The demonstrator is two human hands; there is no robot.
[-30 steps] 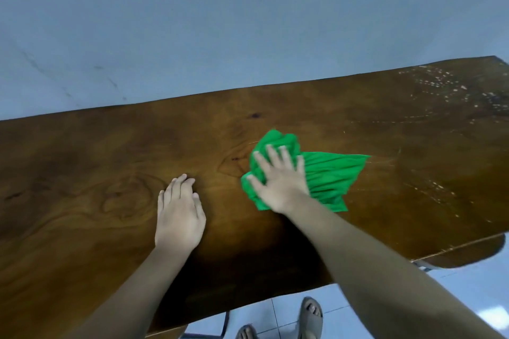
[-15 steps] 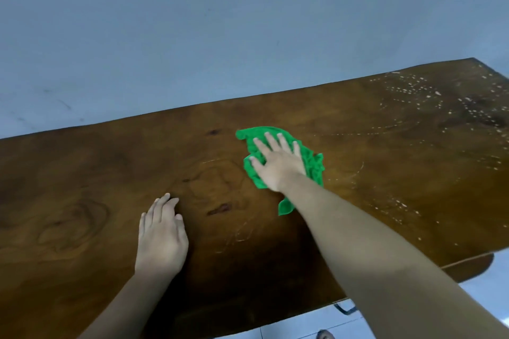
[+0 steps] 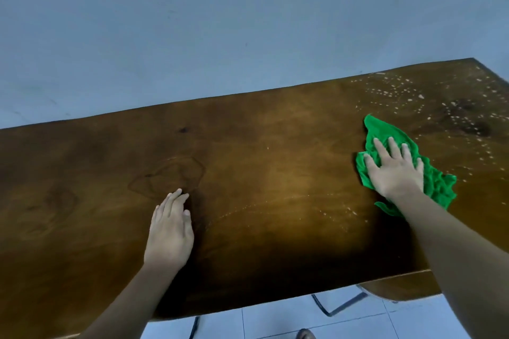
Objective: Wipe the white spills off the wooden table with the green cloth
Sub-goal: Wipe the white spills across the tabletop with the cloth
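Head cam looks down on a dark brown wooden table (image 3: 275, 168) with swirly grain, pushed up against a plain pale blue wall (image 3: 220, 22).

Over on the left side, the left hand (image 3: 169, 231) lies palm-down flat on the bare wood, fingers straight and close together, not holding anything, kind of like a brace. Just ahead of its fingertips there's a big ring-shaped knot in the grain.

Moving toward the middle, a faint arc of thin white specks (image 3: 338, 212) curves across the wood between the two hands.

On the right, the right hand (image 3: 394, 173) is spread out flat, palm down, pressing on top of a crumpled bright green cloth (image 3: 436, 185). Fingers are straight and slightly fanned, not curled round the fabric. The cloth sits on the tabletop toward the right end, poking out past the fingertips and to the right of the wrist.

Just past the cloth, in the far right corner, there's a scatter of small white spills (image 3: 399, 93), dots and flecks all over the wood.

Below the near edge you can see white floor tiles (image 3: 261, 322) and a dark metal frame piece (image 3: 338, 303).
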